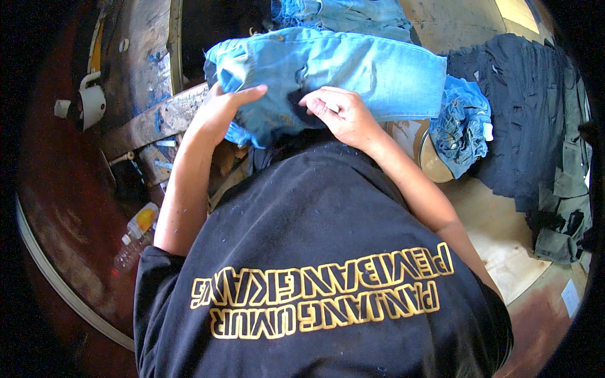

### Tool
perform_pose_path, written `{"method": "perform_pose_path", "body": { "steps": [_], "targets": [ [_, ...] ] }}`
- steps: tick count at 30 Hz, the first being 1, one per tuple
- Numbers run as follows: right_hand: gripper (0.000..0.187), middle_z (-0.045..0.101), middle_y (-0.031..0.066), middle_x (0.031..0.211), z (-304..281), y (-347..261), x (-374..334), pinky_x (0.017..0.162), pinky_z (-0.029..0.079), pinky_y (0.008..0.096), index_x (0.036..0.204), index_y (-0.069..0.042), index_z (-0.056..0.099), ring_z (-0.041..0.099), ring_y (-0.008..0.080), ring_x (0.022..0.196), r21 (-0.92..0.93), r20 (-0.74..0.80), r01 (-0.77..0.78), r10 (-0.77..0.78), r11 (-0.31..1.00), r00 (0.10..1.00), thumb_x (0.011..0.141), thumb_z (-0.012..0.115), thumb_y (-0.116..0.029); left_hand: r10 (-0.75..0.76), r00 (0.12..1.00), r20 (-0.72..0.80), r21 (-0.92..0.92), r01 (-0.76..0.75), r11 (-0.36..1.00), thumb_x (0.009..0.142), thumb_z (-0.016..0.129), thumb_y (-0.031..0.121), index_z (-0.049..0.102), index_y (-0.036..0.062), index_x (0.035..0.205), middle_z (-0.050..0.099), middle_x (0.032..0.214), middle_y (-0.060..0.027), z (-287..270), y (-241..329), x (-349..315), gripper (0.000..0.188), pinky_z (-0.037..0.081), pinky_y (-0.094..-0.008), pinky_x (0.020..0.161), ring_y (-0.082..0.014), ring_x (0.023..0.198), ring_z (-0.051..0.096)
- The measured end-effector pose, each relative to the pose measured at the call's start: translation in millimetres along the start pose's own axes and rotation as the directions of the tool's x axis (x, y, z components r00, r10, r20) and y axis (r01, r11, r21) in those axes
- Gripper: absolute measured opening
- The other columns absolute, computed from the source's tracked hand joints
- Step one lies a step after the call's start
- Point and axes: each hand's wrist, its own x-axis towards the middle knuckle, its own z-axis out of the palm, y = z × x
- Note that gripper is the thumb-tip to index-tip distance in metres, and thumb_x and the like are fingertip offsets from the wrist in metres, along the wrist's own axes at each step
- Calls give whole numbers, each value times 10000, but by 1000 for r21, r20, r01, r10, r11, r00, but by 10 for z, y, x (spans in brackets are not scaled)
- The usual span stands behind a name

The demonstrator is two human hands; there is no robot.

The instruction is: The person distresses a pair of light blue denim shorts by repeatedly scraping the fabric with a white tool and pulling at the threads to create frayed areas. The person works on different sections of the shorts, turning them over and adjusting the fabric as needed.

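Note:
A light blue denim garment piece, perhaps a trouser leg, lies spread sideways in front of my chest. My left hand grips its bunched left end, thumb stretched over the cloth and fingers mostly hidden behind it. Near the dark gap at the middle of the denim, my right hand is closed, index finger and thumb at the cloth's lower edge. A small pale glint shows between its fingers, too small to name.
More blue denim is heaped beyond the piece. A crumpled denim bundle hangs over a round tin at right, beside a large pile of black cloth. At left are a white cup, a wooden beam and a plastic bottle.

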Motion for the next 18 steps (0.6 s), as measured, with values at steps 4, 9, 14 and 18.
{"method": "perform_pose_path", "body": {
  "steps": [4,9,14,18],
  "targets": [
    [279,746,64,927,-170,-99,-57,828,544,305,1095,9,751,708,156,904,149,18,-103,101,983,995,1103,609,-231,-303,936,177,-545,350,762,911,850,232,615,7,1408,719,1304,-143,169,-29,-33,594,550,-469,1073,-282,1186,699],
    [272,715,23,836,-244,-339,7,698,482,260,1109,-21,769,611,86,746,267,-20,-83,92,960,996,1104,594,-230,-148,983,111,-284,174,943,927,841,176,648,3,1369,727,1288,-134,289,26,80,512,589,-494,997,-274,1178,699],
    [289,721,23,722,-274,-491,178,642,488,276,1027,-13,806,602,83,658,271,2,-298,309,915,951,1030,696,-281,-155,982,112,-420,188,888,953,810,159,601,-37,1414,720,1301,-147,322,67,43,543,582,-478,1020,-277,1178,702],
    [300,710,13,718,-215,-491,290,544,427,258,1003,-34,805,551,68,592,404,79,-412,418,817,905,987,757,-330,-110,990,83,-405,135,905,988,761,168,557,-4,1467,703,1350,-143,361,22,-3,549,587,-469,1027,-285,1184,712]
  ]
}}
